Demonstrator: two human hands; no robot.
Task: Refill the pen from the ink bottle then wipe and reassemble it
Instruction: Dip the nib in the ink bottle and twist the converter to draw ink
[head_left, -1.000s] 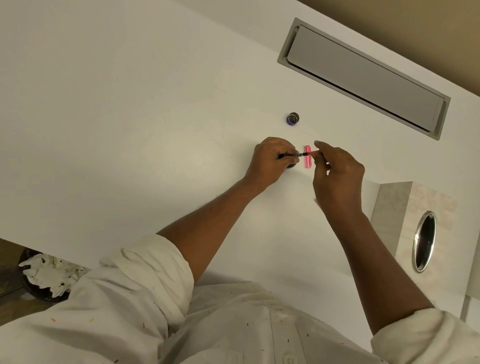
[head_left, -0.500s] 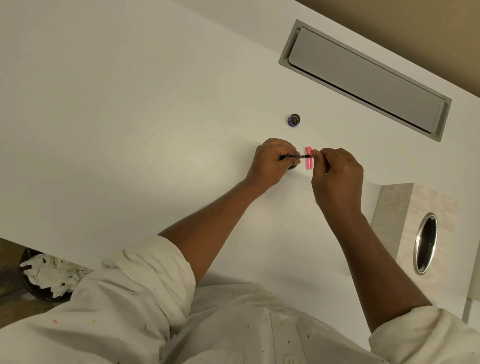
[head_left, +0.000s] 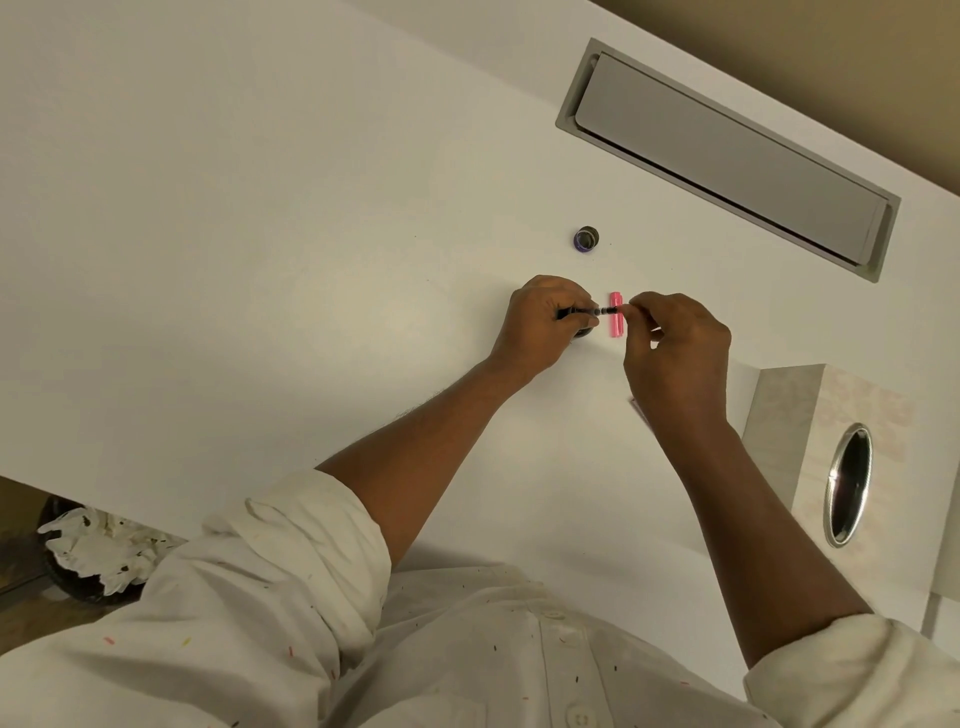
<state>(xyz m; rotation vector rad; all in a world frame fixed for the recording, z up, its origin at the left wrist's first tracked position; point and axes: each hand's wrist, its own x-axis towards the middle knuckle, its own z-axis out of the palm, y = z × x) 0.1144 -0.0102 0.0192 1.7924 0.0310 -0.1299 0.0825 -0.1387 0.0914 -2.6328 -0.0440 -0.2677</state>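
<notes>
Near the pink pen piece (head_left: 615, 325), the pen section (head_left: 596, 311) is being gripped by the left hand (head_left: 543, 325) and pinched endwise by the right hand (head_left: 675, 353), gentle twisting being advised.

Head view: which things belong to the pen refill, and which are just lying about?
Job: black pen section, held by left hand and right hand; pink pen piece; small dark round bottle or cap; tissue box, likely for wiping.
Lying about: grey table hatch; bin of crumpled paper.
</notes>
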